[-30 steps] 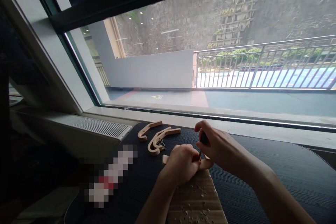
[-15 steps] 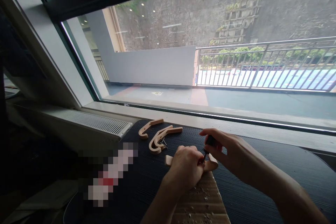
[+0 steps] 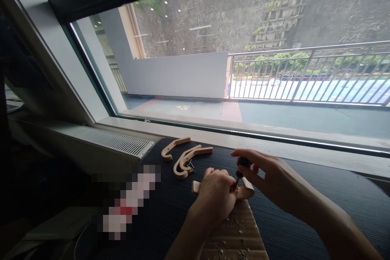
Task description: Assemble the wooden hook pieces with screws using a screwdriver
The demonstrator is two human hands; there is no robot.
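My left hand is closed around a curved wooden hook, pressing it down at the far end of a piece of corrugated cardboard. One end of the hook sticks out left of the hand, the curved end to the right. In my right hand is a screwdriver with a dark handle, gripped between thumb and fingers. It stands nearly upright, its shaft leading down to the hook beside my left fingers. The tip is hidden there.
Several similar wooden hooks lie on the black ribbed table to the left, with a few screws beside them. Small crumbs are scattered on the cardboard. A radiator and a large window border the table.
My right fingers have shifted slightly around the screwdriver handle. My left hand still holds the hook in the same place. The view has moved very slightly.
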